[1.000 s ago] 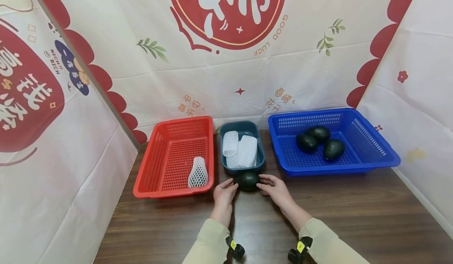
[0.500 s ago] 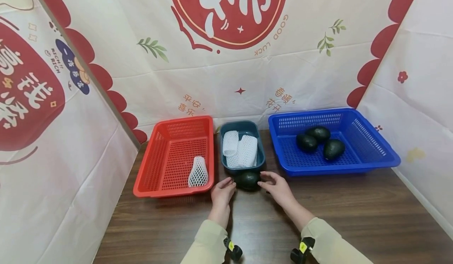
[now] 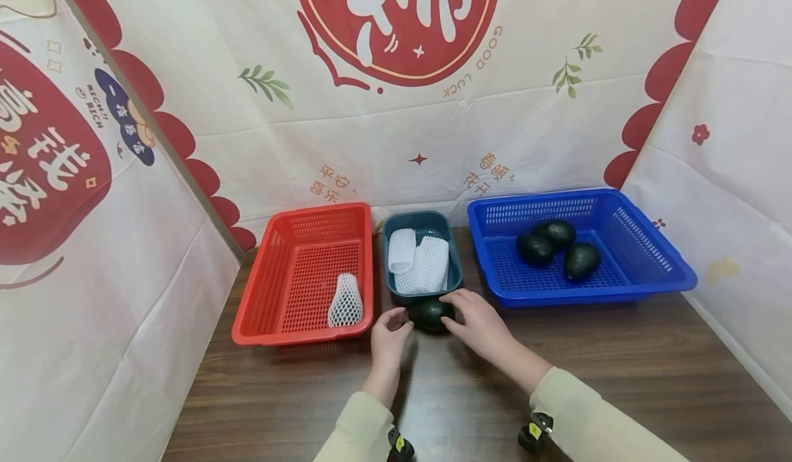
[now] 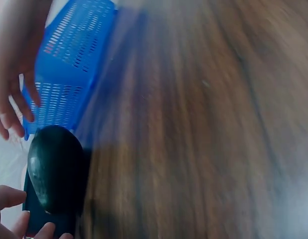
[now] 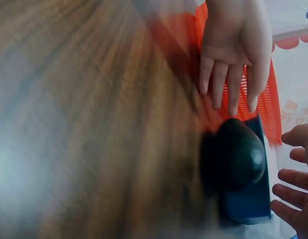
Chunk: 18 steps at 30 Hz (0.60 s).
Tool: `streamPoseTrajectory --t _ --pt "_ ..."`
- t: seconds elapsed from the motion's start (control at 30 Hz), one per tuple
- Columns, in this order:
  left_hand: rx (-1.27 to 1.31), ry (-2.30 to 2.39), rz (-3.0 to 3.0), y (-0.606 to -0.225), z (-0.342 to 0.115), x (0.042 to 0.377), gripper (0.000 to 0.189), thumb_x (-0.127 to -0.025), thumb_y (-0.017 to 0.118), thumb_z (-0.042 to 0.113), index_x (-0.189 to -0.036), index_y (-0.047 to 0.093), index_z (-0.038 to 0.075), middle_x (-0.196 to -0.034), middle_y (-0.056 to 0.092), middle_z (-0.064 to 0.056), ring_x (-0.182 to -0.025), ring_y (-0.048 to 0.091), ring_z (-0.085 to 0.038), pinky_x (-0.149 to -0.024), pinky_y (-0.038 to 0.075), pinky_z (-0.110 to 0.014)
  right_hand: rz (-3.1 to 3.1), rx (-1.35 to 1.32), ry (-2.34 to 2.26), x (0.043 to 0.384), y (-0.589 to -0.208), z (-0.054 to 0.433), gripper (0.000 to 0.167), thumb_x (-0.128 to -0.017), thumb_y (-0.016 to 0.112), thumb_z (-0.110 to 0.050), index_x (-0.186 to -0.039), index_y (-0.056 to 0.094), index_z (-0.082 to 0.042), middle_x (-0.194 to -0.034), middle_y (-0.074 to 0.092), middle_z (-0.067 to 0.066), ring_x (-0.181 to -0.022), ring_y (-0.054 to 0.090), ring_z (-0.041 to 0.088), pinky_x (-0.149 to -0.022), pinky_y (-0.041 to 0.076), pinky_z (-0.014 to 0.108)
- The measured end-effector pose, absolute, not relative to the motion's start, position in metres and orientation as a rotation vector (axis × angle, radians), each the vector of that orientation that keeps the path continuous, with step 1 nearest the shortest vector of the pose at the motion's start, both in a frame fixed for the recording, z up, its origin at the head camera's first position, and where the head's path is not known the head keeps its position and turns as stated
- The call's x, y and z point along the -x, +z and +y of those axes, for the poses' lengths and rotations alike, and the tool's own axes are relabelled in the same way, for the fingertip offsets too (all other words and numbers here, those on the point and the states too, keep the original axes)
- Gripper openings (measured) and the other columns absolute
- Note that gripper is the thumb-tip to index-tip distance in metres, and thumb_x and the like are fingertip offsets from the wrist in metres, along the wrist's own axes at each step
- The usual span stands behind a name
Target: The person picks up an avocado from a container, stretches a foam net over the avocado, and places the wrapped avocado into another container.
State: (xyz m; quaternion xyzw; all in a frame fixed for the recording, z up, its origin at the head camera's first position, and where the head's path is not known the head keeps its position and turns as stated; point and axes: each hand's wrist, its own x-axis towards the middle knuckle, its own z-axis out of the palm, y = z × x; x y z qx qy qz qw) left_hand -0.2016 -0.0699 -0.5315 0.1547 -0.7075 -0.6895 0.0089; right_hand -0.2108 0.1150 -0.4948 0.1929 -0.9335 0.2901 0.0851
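Note:
A dark green avocado (image 3: pixel 431 315) lies on its side on the wooden table, just in front of the small teal basket (image 3: pixel 454 280). At its left, narrower end is my left hand (image 3: pixel 388 345), thumb and fingers parted. My right hand (image 3: pixel 485 328) reaches over the rounder right end with thumb and fingers spread. In the right wrist view a gap shows between the right fingers (image 5: pixel 291 191) and the avocado (image 5: pixel 241 154). The left wrist view has the left fingers (image 4: pixel 44 231) close below the avocado's tip. Several white foam net sleeves (image 3: pixel 433 262) lie in the teal basket.
On the left stands a red basket (image 3: pixel 247 311) with one white net-sleeved fruit (image 3: pixel 346 304) in it. A blue basket (image 3: pixel 631 290) on the right holds three bare avocados (image 3: pixel 582 261). Printed cloth (image 3: pixel 427 132) walls in the table's back and sides.
My right hand has moved left, its fingers now over the avocado's right end. The left hand has shifted slightly, staying by the other end. The avocado stays in place.

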Motion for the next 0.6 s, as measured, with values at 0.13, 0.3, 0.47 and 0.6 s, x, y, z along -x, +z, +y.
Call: streamPoseTrajectory --t 0.13,0.3,0.47,0.6 --pt "-0.391 -1.940 -2.376 -0.529 -0.071 0.198 0.029 -0.086 0.067 0.003 -0.114 0.069 0.006 -0.117 0.065 -0.013 -0.110 0.058 -0.030 -0.095 0.046 -0.047 -2.831 -0.628 0.727 0.221 -0.484 0.115 0.033 -0.085 0.076 -0.021 -0.114 0.068 -0.006 -0.111 0.065 0.007 -0.106 0.058 0.027 -0.091 0.048 0.044" --pt "-0.142 -1.624 -2.542 -0.520 -0.072 0.190 0.029 -0.085 0.071 0.006 -0.114 0.070 0.009 -0.121 0.064 -0.007 -0.117 0.056 -0.026 -0.098 0.044 -0.049 -2.902 -0.642 0.600 0.237 -0.477 0.113 0.035 -0.087 0.073 -0.024 -0.116 0.067 -0.005 -0.111 0.065 0.009 -0.105 0.057 0.027 -0.090 0.048 0.044" --pt "0.086 -1.379 -2.612 -0.505 -0.073 0.186 0.027 -0.085 0.072 0.010 -0.113 0.070 0.011 -0.124 0.062 -0.005 -0.118 0.056 -0.022 -0.098 0.045 -0.043 -2.983 -0.612 0.447 0.249 -0.477 0.108 0.041 -0.089 0.069 -0.032 -0.120 0.066 -0.005 -0.110 0.065 0.011 -0.103 0.058 0.029 -0.090 0.047 0.045" --pt "0.241 -1.177 -2.635 -0.495 -0.075 0.185 0.024 -0.087 0.071 0.012 -0.111 0.071 0.013 -0.122 0.063 -0.003 -0.114 0.058 -0.020 -0.096 0.047 -0.040 -3.040 -0.580 0.386 0.255 -0.480 0.102 0.044 -0.092 0.064 -0.039 -0.124 0.065 -0.007 -0.114 0.066 0.013 -0.106 0.058 0.031 -0.094 0.045 0.048"
